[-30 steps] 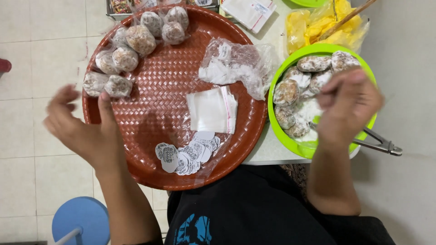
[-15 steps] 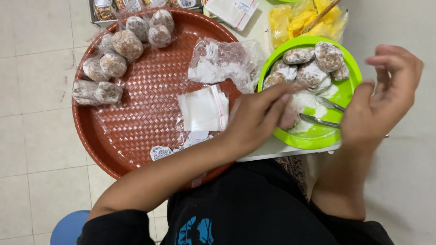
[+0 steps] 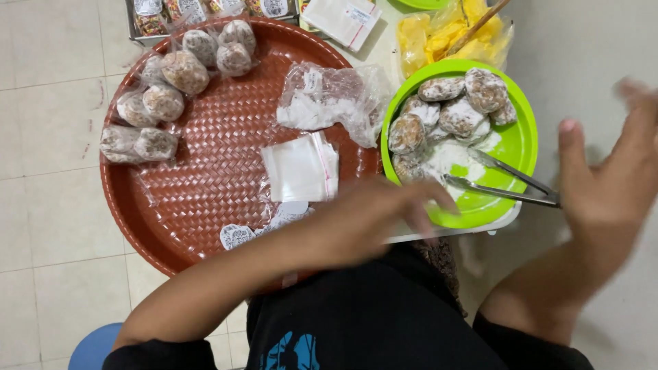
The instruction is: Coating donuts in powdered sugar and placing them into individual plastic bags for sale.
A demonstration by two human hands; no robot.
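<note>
On green plate, six dusted balls.

I see open weave left of the stack of clear bags on the brown tray. Wrapped sweets crowd its far-left rim; metal tongs bar the green plate to the right.

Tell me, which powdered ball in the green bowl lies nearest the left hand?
The brown ball at the bowl's left edge; it wears less white powder than the others and sits closest to the left hand.

Tongs in bowl – tray to its left
</note>
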